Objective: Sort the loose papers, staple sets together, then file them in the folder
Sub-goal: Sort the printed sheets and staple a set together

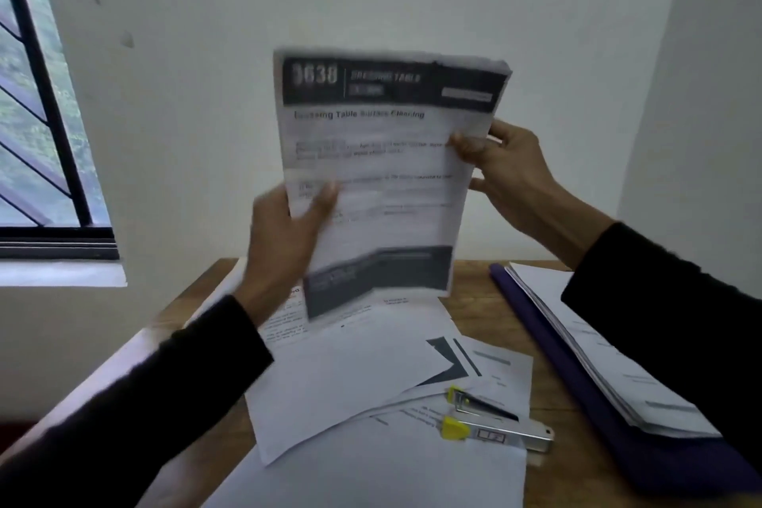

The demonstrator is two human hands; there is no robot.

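Nearest, loose white printed sheets [350, 375] lie fanned across the wooden table [548, 462], a yellow-tipped metal stapler [490, 421] resting on them. At three o'clock a purple folder [577, 375] lies open, holding papers. Above, both hands lift a dark-headed stack of printed pages [383, 177] upright — left hand [288, 235] pinching its lower left edge, right hand [503, 165] its right edge.

Loose papers [350, 367] blanket mid-surface, stapler [490, 421] lying on them lower centre; folder [598, 404] blocks the right side. Bare wood [474, 301] shows only between papers and folder.
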